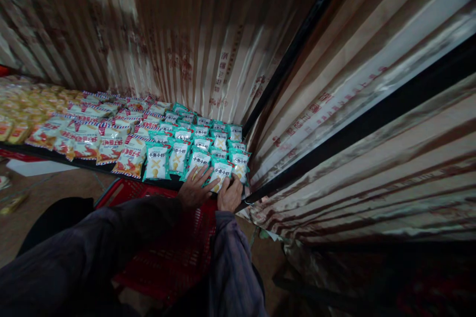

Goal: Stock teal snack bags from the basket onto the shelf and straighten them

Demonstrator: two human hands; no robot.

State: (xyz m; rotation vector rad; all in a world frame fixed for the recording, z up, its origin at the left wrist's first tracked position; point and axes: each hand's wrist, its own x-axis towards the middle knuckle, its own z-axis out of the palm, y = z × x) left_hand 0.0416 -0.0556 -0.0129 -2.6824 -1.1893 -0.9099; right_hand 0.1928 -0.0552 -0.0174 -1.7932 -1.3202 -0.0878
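Several teal and white snack packets (pixel 178 156) lie in rows at the right end of a dark shelf (pixel 92 166). My left hand (pixel 193 189) rests flat with fingers spread on the front packets. My right hand (pixel 230 194) is closed around the lower edge of a front-row teal packet (pixel 223 171), thumb on top. Both arms wear dark sleeves and reach forward from below.
Red and white snack packets (pixel 111 141) fill the shelf's middle, yellow packets (pixel 22 109) the far left. A red plastic basket (pixel 174 252) sits under my arms. Striped shiny sheeting (pixel 167 34) covers the back, and black shelf rails (pixel 357 129) run along the right.
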